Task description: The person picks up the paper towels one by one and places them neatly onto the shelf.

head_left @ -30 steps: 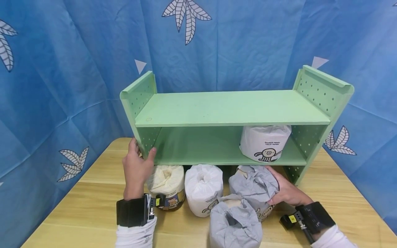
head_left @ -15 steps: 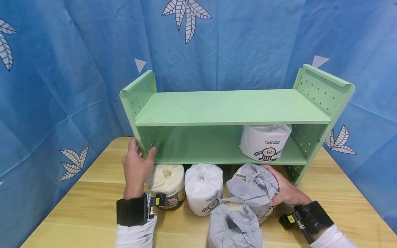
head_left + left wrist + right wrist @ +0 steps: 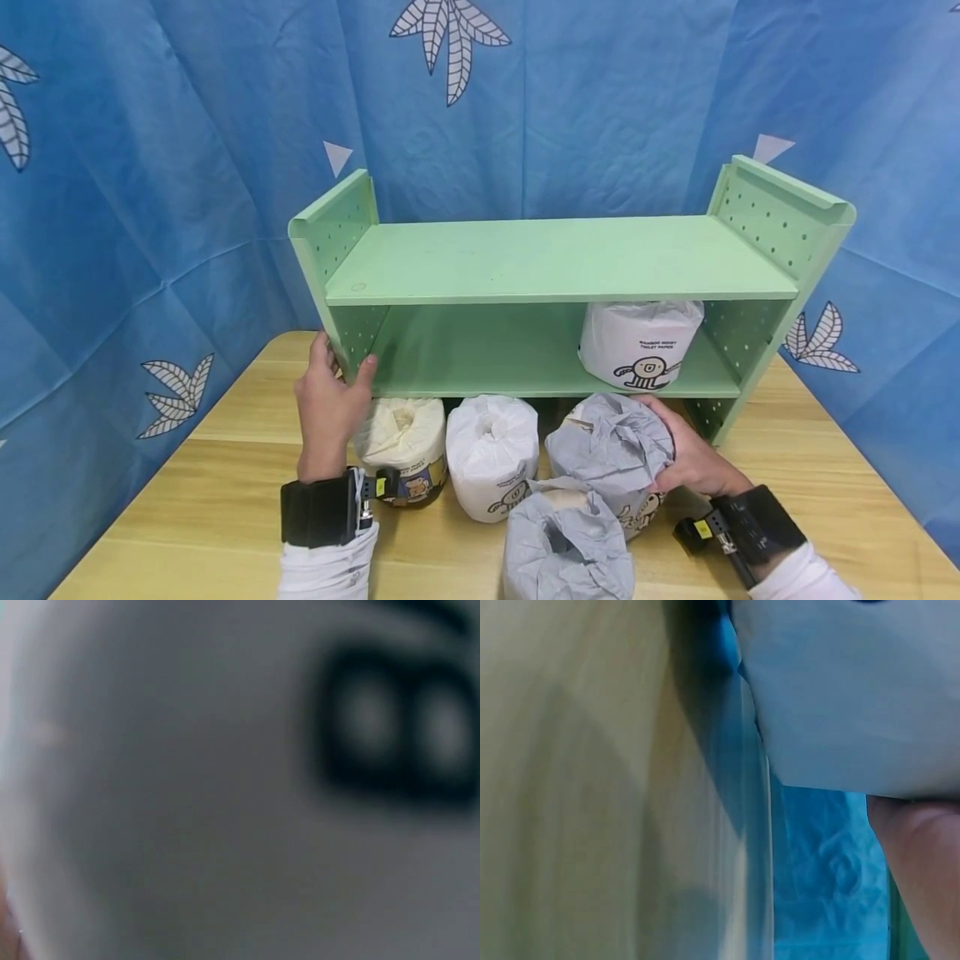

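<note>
A green two-tier shelf [image 3: 555,267] stands on the wooden table [image 3: 187,500]. My left hand [image 3: 330,408] grips the shelf's left side panel at its lower front corner. My right hand [image 3: 686,458] holds a grey-wrapped paper roll [image 3: 611,450], tilted just in front of the lower tier; the right wrist view shows that roll's wrapper [image 3: 847,690] close up. A white roll with a cartoon figure [image 3: 641,342] stands on the lower tier at the right. The left wrist view is filled by a blurred white roll wrapper [image 3: 225,825].
In front of the shelf sit a cream roll [image 3: 401,450], a white roll [image 3: 491,454] and another grey-wrapped roll [image 3: 566,546] nearest me. Blue cloth with leaf prints [image 3: 150,167] hangs behind and on both sides. The top tier holds nothing.
My right hand has lifted the grey-wrapped roll slightly up and toward the lower tier. My left hand has stayed on the shelf's side panel.
</note>
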`<state>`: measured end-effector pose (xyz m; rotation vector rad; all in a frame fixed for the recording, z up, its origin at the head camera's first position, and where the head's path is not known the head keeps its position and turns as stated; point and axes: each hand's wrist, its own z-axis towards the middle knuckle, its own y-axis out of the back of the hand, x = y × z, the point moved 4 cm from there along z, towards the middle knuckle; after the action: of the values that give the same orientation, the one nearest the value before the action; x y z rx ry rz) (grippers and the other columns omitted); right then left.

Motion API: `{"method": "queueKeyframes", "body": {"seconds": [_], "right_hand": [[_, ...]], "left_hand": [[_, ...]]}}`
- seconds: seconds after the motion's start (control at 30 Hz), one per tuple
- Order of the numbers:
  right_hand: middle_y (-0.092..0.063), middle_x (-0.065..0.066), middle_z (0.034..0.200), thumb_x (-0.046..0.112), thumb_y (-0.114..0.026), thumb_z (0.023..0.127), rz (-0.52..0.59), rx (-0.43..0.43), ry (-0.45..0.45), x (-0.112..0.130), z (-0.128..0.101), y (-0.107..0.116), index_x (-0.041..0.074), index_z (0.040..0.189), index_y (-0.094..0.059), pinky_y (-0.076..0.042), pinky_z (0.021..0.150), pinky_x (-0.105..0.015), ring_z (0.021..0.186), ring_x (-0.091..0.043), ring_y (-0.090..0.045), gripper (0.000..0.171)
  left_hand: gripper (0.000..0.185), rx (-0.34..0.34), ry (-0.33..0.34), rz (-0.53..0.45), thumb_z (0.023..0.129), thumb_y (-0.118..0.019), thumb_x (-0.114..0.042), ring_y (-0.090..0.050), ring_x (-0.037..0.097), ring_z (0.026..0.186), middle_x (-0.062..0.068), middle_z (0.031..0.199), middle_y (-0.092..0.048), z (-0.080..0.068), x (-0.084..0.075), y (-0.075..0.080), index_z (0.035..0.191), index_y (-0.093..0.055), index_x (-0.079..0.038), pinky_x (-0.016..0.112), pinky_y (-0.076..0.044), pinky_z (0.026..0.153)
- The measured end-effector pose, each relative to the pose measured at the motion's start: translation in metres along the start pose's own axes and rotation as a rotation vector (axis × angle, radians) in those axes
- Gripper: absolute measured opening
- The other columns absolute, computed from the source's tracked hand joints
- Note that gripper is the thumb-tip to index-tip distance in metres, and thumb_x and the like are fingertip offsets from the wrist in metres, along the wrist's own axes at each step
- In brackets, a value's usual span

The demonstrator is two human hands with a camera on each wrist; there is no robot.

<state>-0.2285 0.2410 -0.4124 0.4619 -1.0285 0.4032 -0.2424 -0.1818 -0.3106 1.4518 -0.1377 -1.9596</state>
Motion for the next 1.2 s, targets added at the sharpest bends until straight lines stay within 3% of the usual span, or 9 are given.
{"method": "queueKeyframes", "body": {"seconds": [0.4, 0.57, 0.9, 1.2], "right_hand": [[-0.053, -0.003, 0.131, -0.007, -0.076, 0.051, -0.012, -0.004, 0.073, 0.005, 0.001, 0.002, -0.011, 0.136, -0.033, -0.041, 0.1, -0.027, 0.114, -0.015, -0.053, 0.096], [-0.053, -0.002, 0.131, -0.006, -0.077, 0.05, -0.047, -0.026, 0.058, 0.008, 0.001, 0.004, -0.011, 0.136, -0.033, -0.041, 0.1, -0.026, 0.114, -0.014, -0.053, 0.097], [-0.053, -0.006, 0.132, -0.01, -0.076, 0.054, 0.005, 0.012, 0.081, 0.009, -0.001, -0.005, -0.009, 0.138, -0.033, -0.043, 0.099, -0.029, 0.114, -0.017, -0.054, 0.095], [-0.055, -0.001, 0.128, -0.008, -0.076, 0.049, -0.097, -0.065, 0.056, 0.017, 0.005, 0.007, -0.002, 0.136, -0.04, -0.043, 0.097, -0.026, 0.11, -0.015, -0.055, 0.094]], "left_hand": [[0.067, 0.004, 0.012, -0.001, 0.093, -0.064, -0.015, -0.045, 0.042, 0.128, 0.024, 0.141, -0.047, 0.0, -0.001, 0.0, 0.15, -0.029, -0.007, 0.054, -0.041, 0.101], [0.068, 0.006, 0.014, 0.001, 0.094, -0.064, -0.016, -0.045, 0.042, 0.129, 0.023, 0.142, -0.046, -0.001, -0.001, 0.0, 0.15, -0.028, -0.007, 0.054, -0.04, 0.102], [0.07, 0.02, 0.039, 0.015, 0.094, -0.063, -0.017, -0.042, 0.043, 0.13, 0.025, 0.144, -0.043, -0.007, 0.006, 0.004, 0.152, -0.025, -0.007, 0.054, -0.038, 0.103], [0.067, -0.007, -0.023, 0.003, 0.093, -0.064, -0.017, -0.044, 0.04, 0.13, 0.021, 0.143, -0.046, 0.003, -0.001, 0.0, 0.15, -0.029, -0.007, 0.052, -0.039, 0.104]]}}
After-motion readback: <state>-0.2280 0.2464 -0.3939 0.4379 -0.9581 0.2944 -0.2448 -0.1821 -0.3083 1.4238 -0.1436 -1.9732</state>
